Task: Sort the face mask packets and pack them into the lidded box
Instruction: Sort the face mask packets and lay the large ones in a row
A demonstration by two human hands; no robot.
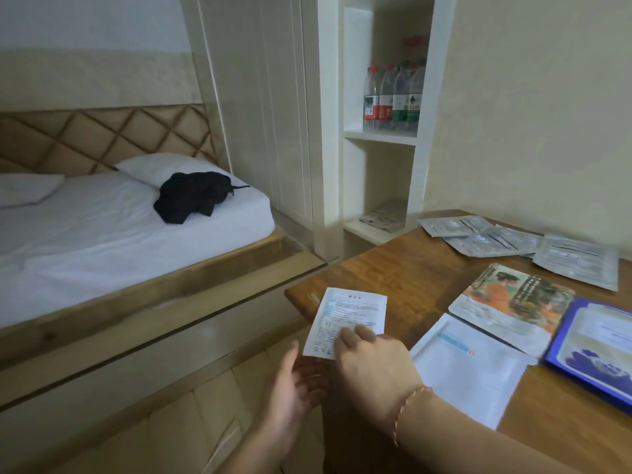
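White mask packet (346,322) hangs over the table's near left corner, pinched by the right hand (371,357). The left hand (297,372) waits under it, fingers relaxed, holding nothing. A weak pinch could let the packet slip to the floor. Other packets (513,299) lie spread on the wooden table (393,268); no box is visible. Beyond are a bed (119,227) and shelf bottles (393,97).

White bed (113,230) with quilted headboard (102,138), cream walls (530,114) — open shelving (379,136), wooden table (393,268)
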